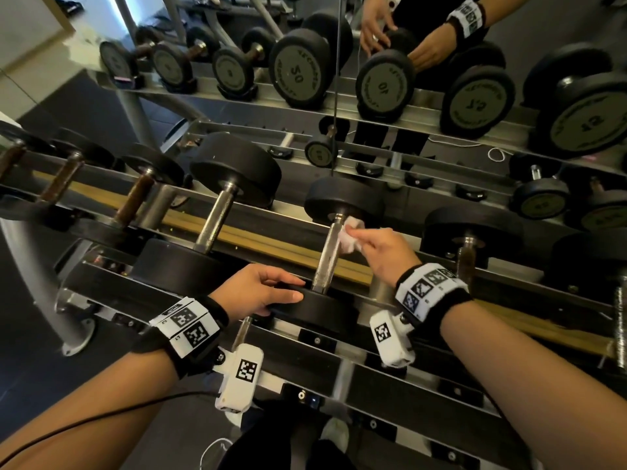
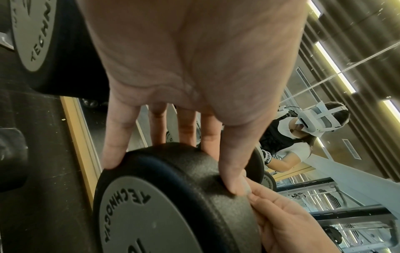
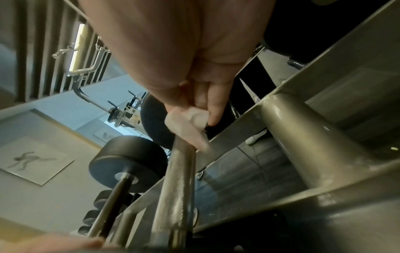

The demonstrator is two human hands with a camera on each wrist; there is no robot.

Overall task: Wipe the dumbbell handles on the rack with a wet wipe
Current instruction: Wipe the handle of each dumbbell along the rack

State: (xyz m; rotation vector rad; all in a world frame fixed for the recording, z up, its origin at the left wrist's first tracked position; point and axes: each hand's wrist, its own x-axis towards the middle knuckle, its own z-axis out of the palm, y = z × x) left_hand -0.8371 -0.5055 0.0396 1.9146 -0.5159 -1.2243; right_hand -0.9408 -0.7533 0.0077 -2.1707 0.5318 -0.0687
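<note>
While our left hand (image 1: 259, 290) grips the dumbbell's near head (image 1: 307, 308) at the rack's front rail (image 1: 339, 347), steadying it, our right hand (image 1: 383, 247) pinches the wet wipe (image 1: 349, 237) against the handle (image 1: 327, 256).

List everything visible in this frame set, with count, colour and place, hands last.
dumbbell being wiped: one, black heads, silver handle, top tier, centre.
wet wipe: one, white, against the far end of that handle.
other dumbbells: several, black, some handles brown, along the tiers.
rack: one, grey metal with black rails.
mirror: behind the rack, reflecting the weights and the person.
wrist cameras: two, white, under the wrists.
left hand: grips the near head.
right hand: pinches the wet wipe.
</note>
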